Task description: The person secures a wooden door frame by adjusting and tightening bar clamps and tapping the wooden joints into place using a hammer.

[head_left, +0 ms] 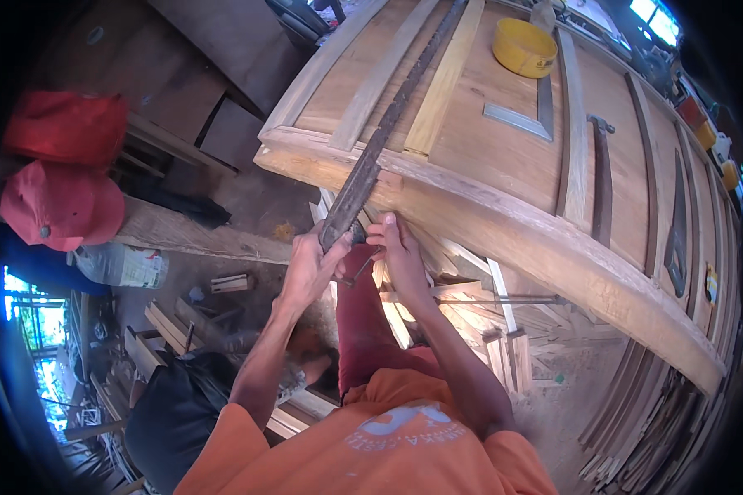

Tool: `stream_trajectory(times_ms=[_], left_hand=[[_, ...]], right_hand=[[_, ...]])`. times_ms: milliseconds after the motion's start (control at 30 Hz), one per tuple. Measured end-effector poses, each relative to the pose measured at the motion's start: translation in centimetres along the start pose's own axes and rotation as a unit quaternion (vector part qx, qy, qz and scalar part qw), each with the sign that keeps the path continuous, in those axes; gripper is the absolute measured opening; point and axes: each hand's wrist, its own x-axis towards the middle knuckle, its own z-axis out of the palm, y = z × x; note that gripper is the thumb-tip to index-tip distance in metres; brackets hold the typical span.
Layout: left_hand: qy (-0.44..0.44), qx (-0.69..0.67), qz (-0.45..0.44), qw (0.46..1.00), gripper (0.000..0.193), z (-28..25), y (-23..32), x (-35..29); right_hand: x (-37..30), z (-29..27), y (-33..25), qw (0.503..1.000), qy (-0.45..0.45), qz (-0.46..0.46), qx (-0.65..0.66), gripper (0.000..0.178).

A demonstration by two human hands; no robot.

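Observation:
A long rusty metal bar clamp [388, 124] lies lengthwise across the wooden door panel [487, 157] on the bench, and its near end hangs over the panel's front edge. My left hand [309, 264] grips that near end of the bar from below the edge. My right hand [398, 252] pinches the clamp's screw handle [360, 269] right beside it. Both hands are close together under the panel's near rail [504, 231].
On the panel lie a yellow bowl [524, 47], a steel square [524, 115], a hammer [600, 177] and a handsaw [677, 239]. Wood offcuts [504, 330] pile on the floor under the bench. A red cap [58, 206] and red cloth [66, 124] sit at left.

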Motion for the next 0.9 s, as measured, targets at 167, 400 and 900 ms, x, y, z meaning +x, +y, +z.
stream_trajectory(times_ms=[167, 400, 900], left_hand=[[0.022, -0.040, 0.005, 0.999, 0.033, 0.6, -0.4, 0.0], [0.041, -0.006, 0.021, 0.999, 0.034, 0.9, 0.4, -0.3], [0.055, -0.015, 0.025, 0.998, 0.033, 1.2, 0.5, -0.5]], right_hand=[[-1.3, 0.2, -0.6, 0.992, -0.030, -0.035, -0.115, 0.050], [-2.1, -0.1, -2.4, 0.942, 0.103, -0.225, -0.227, 0.020], [-0.5, -0.3, -1.8, 0.934, 0.176, -0.253, -0.182, 0.022]])
